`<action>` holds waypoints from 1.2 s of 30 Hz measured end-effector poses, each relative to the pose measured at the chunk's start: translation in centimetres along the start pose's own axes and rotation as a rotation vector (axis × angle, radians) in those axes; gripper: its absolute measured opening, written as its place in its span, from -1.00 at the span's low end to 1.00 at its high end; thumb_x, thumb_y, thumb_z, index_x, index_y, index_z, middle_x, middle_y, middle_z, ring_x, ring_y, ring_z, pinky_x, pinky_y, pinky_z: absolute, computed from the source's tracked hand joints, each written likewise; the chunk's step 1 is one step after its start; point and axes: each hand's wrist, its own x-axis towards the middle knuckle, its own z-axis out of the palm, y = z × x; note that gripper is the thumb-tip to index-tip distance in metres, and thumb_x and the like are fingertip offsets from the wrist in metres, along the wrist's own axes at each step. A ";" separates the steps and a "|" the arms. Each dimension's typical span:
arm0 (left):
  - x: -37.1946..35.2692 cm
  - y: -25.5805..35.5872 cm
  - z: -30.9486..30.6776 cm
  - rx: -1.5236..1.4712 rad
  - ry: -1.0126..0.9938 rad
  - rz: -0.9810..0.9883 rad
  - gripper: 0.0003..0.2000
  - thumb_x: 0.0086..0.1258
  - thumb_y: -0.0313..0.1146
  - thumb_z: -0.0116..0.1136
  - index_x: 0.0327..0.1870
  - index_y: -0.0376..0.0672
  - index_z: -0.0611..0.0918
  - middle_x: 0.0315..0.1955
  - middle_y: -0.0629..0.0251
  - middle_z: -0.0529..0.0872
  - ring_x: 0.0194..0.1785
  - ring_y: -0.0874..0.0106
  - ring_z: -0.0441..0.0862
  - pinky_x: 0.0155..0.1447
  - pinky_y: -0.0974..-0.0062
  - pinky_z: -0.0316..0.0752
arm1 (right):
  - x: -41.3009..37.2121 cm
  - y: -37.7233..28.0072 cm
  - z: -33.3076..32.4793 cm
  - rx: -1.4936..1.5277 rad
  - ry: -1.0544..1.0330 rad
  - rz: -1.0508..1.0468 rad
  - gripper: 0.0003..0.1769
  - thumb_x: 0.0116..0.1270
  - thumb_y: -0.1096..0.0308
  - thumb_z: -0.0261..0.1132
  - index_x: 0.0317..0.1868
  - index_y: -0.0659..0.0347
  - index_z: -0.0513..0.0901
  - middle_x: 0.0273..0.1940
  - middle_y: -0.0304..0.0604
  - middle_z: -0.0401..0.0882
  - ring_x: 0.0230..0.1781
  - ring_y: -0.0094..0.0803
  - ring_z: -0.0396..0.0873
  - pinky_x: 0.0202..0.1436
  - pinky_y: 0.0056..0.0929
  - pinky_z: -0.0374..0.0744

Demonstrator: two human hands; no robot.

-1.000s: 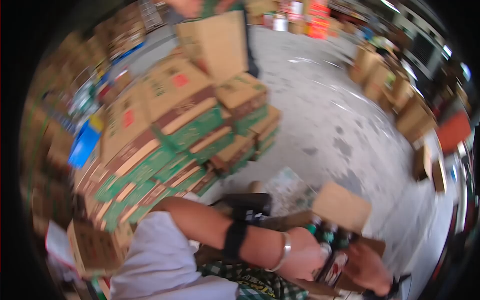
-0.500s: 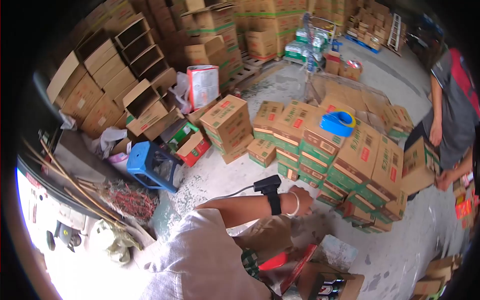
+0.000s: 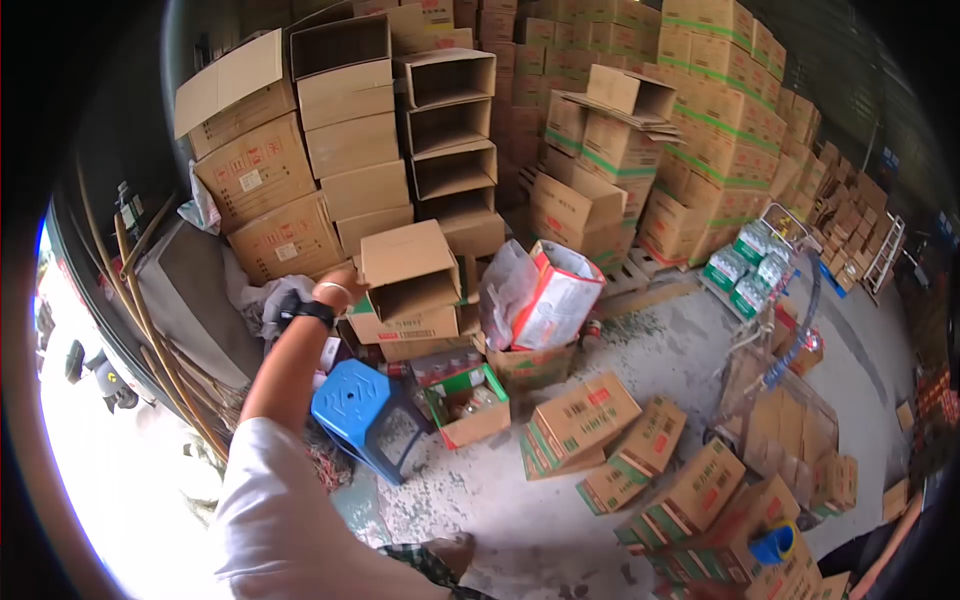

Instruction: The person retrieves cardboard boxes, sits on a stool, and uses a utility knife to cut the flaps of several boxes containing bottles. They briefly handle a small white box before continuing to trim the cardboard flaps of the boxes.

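Observation:
My left hand [image 3: 341, 287], with a bracelet and a black strapped device [image 3: 305, 311] at the wrist, reaches out to the far left. Its fingers are curled at the left edge of an open, empty-looking cardboard box [image 3: 410, 254]; the fingertips are partly hidden. That box lies on its side, its opening towards me, on top of another carton [image 3: 415, 328]. Below the forearm, to its right, stands a blue plastic stool [image 3: 352, 391]. My right hand is out of view.
Empty open boxes [image 3: 450, 125] are stacked behind. A green-and-red carton [image 3: 475, 425] and a plastic bag [image 3: 507, 300] sit right of the stool. Taped cartons [image 3: 585, 415] and a blue tape dispenser [image 3: 770, 545] are at lower right. Poles [image 3: 150, 330] lean at left. Another person's arm [image 3: 893, 545] shows at right.
My view has swung left towards the stacked empty boxes. My left arm has gone from pointing right over the floor to stretching out to the open cardboard box.

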 end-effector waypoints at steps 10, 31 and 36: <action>-6.0 -27.0 -29.1 -0.393 0.782 -0.174 -0.64 0.41 -0.27 0.17 0.18 -0.15 0.53 -0.13 0.16 0.70 -0.04 0.30 0.66 0.08 0.42 0.51 | 56.0 -39.7 -10.5 0.602 -0.067 -0.388 -0.32 0.31 -0.05 0.31 0.33 0.07 0.34 0.25 -0.07 0.36 0.22 -0.19 0.41 0.20 -0.13 0.48; 39.1 6.0 -20.6 0.136 0.719 0.255 -0.22 0.07 -0.31 0.37 0.38 -0.22 0.31 0.43 0.02 0.20 0.51 0.11 0.09 0.54 0.16 0.02 | 113.9 -63.7 8.1 1.883 -0.107 -0.201 -0.76 0.18 0.44 0.36 -0.13 0.17 0.59 -0.20 -0.24 0.60 -0.33 -0.39 0.58 -0.40 -0.36 0.51; 51.3 7.1 -18.7 0.304 0.824 0.163 -0.08 0.00 -0.24 0.44 0.43 -0.24 0.21 0.47 0.04 0.12 0.53 0.19 0.06 0.53 0.24 0.04 | 109.1 -59.7 8.8 1.918 -0.141 -0.290 -0.78 0.17 0.52 0.35 -0.15 0.17 0.61 -0.20 -0.28 0.61 -0.28 -0.49 0.57 -0.32 -0.47 0.52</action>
